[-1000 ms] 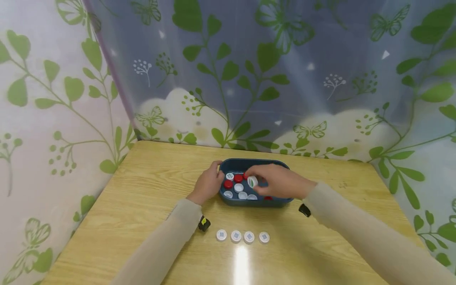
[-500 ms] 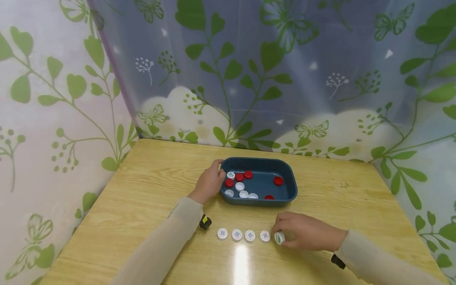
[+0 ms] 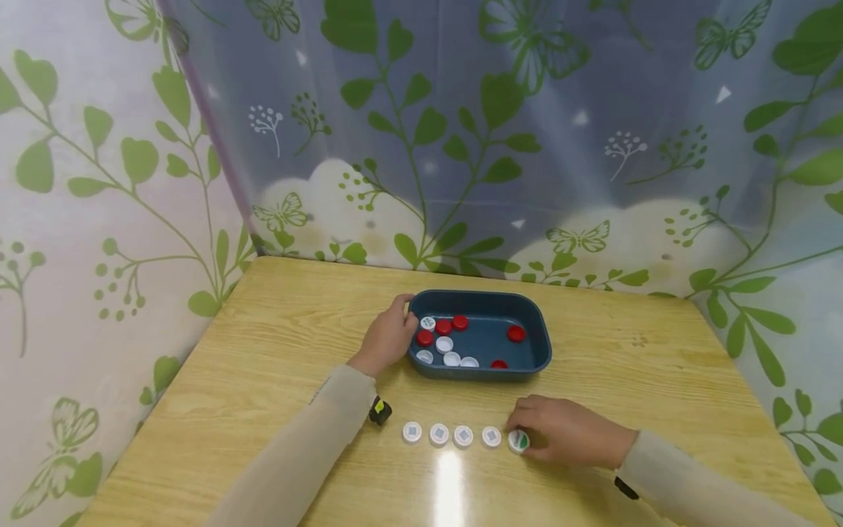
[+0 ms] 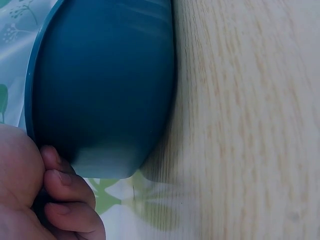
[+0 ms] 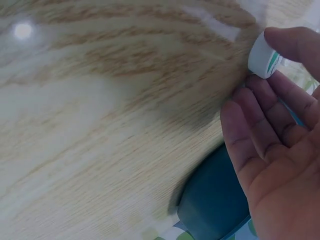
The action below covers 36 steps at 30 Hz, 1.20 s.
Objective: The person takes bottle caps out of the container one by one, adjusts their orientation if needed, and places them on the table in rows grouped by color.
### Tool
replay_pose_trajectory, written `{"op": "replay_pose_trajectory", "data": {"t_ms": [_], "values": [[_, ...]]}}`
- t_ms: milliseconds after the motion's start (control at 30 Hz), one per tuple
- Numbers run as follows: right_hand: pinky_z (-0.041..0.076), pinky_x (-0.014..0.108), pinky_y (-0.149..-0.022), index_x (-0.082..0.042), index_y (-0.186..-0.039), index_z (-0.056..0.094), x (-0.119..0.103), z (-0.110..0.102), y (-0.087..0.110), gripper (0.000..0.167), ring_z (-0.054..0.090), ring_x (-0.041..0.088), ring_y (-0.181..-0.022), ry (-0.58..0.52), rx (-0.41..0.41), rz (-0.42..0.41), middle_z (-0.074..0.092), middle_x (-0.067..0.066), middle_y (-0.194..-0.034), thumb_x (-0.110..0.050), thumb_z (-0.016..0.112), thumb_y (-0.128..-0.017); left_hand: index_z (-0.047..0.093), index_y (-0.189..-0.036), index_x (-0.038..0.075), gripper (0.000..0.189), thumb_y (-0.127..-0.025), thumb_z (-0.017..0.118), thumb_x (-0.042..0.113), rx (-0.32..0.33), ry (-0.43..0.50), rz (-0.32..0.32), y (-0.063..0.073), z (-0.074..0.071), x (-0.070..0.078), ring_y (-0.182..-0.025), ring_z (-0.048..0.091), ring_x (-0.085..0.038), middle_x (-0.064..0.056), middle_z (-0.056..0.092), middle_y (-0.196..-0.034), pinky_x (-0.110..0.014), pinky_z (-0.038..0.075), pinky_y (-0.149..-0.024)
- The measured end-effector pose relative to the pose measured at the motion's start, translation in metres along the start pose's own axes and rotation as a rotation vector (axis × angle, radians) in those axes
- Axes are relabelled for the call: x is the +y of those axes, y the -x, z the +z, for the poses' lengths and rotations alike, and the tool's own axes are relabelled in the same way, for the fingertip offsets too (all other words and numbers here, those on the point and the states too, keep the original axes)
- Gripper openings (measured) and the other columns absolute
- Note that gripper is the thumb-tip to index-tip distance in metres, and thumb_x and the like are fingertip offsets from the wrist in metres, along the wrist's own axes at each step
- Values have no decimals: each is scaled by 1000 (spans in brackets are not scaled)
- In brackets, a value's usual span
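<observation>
At the right end of a row on the table, my right hand [image 3: 569, 432] pinches a white bottle cap [image 3: 518, 440] with a green mark on its top. The right wrist view has the thumb and a fingertip on the rim of this cap [image 5: 261, 56], which sits on or just at the tabletop. To its left lie several white caps [image 3: 463, 437] with bluish square marks. My left hand [image 3: 385, 340] holds the left end of a dark blue bin [image 3: 477, 373]. In the left wrist view, its fingers [image 4: 67, 187] curl against the bin's rim.
Inside the bin lie several red caps [image 3: 516, 334] and several white caps [image 3: 444, 345], mostly toward the left side. Patterned curtains [image 3: 421, 146] hang behind and beside the wooden table [image 3: 276, 322]. A light reflection falls in front of the row.
My right hand has carried the green-marked cap out of the bin to the right end of the row, then turned it from tilted to flatter. The left hand has stayed on the bin.
</observation>
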State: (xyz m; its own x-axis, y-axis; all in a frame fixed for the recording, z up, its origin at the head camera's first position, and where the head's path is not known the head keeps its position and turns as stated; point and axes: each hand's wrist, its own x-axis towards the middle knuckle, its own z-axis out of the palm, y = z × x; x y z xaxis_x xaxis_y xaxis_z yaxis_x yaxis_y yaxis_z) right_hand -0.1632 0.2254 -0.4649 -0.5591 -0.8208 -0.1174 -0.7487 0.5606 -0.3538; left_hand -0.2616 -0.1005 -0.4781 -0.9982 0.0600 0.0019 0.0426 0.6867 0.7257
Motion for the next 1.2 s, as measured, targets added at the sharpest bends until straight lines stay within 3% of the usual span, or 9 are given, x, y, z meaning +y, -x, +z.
{"op": "replay_pose_trajectory", "data": {"t_ms": [200, 400, 467, 600, 733, 833, 933, 1200], "values": [[55, 31, -83, -22, -115, 72, -6, -11, -4, 24, 57, 0, -94, 59, -9, 1, 63, -14, -106, -28, 76, -93, 42, -154, 10, 48, -108, 47, 21, 0, 2, -4, 1, 3, 1, -67, 54, -19, -3, 51, -72, -32, 43, -63], [53, 26, -70, -21, -103, 73, -14, -52, -35, 8, 60, 3, -80, 126, 195, -48, 66, -12, -97, -22, 74, -95, 43, -154, 8, 48, -108, 47, 20, -15, 16, 3, 4, 2, 4, -62, 51, -17, -2, 51, -70, -30, 40, -58], [51, 27, -68, -21, -104, 72, -16, -66, -54, 11, 57, 5, -76, 153, 204, -37, 65, -10, -96, -22, 76, -94, 43, -154, 9, 48, -108, 48, 20, -9, 11, 0, 4, 2, 5, -62, 51, -17, -2, 51, -70, -30, 40, -58], [51, 30, -70, -17, -107, 72, -12, -82, -94, 17, 57, 8, -77, 223, 59, -4, 68, -4, -98, -24, 78, -92, 43, -154, 9, 47, -108, 48, 20, 3, -2, -1, 3, 0, 3, -62, 52, -17, -3, 51, -70, -30, 40, -57], [55, 36, -77, -14, -108, 73, -4, -82, -128, 20, 62, 11, -81, 290, -132, 49, 71, -1, -98, -24, 79, -91, 43, -154, 9, 47, -108, 48, 20, 4, -10, -8, 2, -1, 1, -62, 53, -18, -3, 52, -70, -30, 41, -57], [55, 39, -83, -14, -108, 74, -2, -80, -145, 21, 63, 14, -82, 303, -229, 124, 72, -2, -96, -24, 79, -91, 43, -154, 10, 47, -108, 48, 21, 9, -16, -12, 1, 0, 1, -63, 53, -18, -3, 52, -71, -30, 41, -58], [54, 41, -86, -13, -109, 75, 0, -78, -154, 22, 62, 17, -83, 292, -272, 186, 71, -2, -96, -25, 79, -91, 44, -153, 10, 47, -108, 49, 21, 25, -26, -13, 0, 0, 2, -64, 53, -19, -3, 52, -72, -31, 41, -59], [52, 44, -99, -18, -119, 72, 7, -64, -158, 25, 63, 20, -93, 309, -328, 240, 72, -1, -105, -14, 73, -94, 45, -152, 10, 47, -107, 49, 21, 40, -42, -17, 1, 2, 2, -65, 53, -19, -2, 52, -71, -32, 40, -60]]}}
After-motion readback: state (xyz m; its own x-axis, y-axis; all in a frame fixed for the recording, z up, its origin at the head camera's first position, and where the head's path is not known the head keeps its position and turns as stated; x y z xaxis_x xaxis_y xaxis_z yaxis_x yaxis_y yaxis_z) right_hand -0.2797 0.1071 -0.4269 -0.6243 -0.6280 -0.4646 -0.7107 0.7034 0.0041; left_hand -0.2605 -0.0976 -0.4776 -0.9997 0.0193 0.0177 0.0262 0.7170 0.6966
